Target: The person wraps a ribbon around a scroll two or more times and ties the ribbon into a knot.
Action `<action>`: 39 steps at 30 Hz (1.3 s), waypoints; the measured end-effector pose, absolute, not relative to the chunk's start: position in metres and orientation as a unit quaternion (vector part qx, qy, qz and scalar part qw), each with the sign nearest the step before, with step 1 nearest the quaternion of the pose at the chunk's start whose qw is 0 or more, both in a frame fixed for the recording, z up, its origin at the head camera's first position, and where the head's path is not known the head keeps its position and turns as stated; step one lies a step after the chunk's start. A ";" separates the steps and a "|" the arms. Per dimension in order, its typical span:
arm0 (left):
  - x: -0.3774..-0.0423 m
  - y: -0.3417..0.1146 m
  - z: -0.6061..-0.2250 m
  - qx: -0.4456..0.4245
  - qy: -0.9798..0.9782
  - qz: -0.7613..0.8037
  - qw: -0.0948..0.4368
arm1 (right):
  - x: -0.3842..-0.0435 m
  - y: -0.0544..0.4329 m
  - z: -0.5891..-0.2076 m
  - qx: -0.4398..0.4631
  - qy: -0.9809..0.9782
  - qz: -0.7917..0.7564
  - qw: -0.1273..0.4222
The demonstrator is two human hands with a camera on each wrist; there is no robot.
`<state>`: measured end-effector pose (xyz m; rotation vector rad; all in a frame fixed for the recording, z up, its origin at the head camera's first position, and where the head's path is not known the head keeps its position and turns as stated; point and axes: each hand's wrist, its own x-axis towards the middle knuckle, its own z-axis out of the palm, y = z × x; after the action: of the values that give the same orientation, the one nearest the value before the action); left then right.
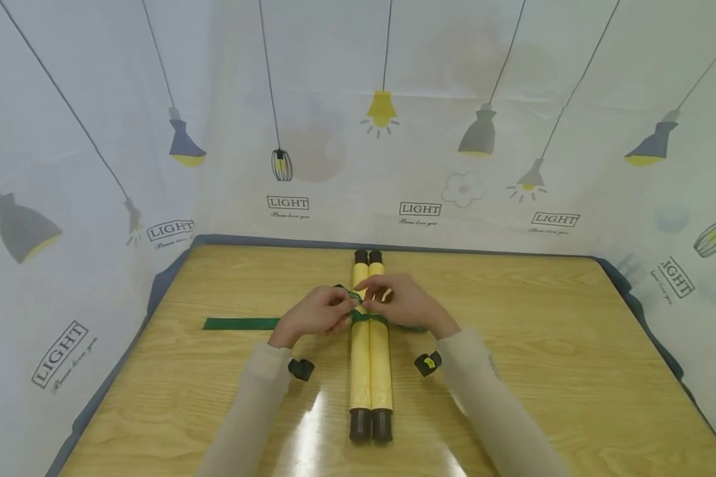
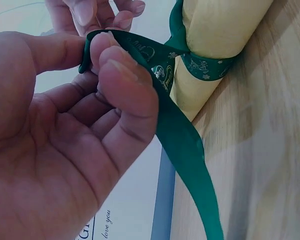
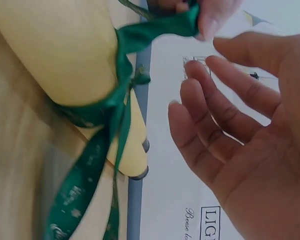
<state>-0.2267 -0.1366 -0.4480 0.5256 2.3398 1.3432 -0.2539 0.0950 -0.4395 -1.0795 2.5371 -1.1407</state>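
Two pale yellow tubes point(image 1: 371, 371) with dark end caps lie side by side, pointing away from me. A green ribbon point(image 3: 90, 175) with light printed lettering wraps round their middle, gathered in a knot or crossing on top. My left hand point(image 1: 316, 310) pinches a folded length of this ribbon point(image 2: 182, 132) between thumb and fingertips, just left of the tubes. Over the tubes, my right hand point(image 1: 402, 301) hovers with loosely bent fingers point(image 3: 195, 115). In the right wrist view nothing lies between its thumb and fingers, and the left fingertips with the ribbon are close by.
One flat ribbon tail point(image 1: 238, 324) stretches leftward over the wooden table point(image 1: 549, 371); another ribbon end point(image 1: 414, 328) shows under the right wrist. Small black objects point(image 1: 301, 369) appear beside both sleeves. A white lamp-printed curtain point(image 1: 346, 218) surrounds the back and sides.
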 end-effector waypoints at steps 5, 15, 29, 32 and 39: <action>-0.229 -0.136 -0.451 0.190 0.834 0.482 0.190 | -0.246 0.092 -0.447 -0.366 0.826 -0.420 0.089; -0.229 -0.134 -0.451 0.178 0.827 0.498 0.191 | -0.237 0.084 -0.460 -0.339 0.831 -0.438 0.045; -0.233 -0.142 -0.453 0.159 0.831 0.496 0.196 | -0.231 0.084 -0.468 -0.345 0.830 -0.438 0.023; -0.236 -0.148 -0.450 0.143 0.852 0.480 0.153 | -0.232 0.083 -0.468 -0.342 0.831 -0.438 0.026; -0.251 -0.152 -0.453 0.155 0.904 0.387 0.094 | -0.232 0.083 -0.466 -0.328 0.835 -0.441 0.023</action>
<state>-0.2506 -0.1520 -0.4528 0.4612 2.6820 1.1469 -0.2324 0.0833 -0.4663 -1.0160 2.5863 -1.3639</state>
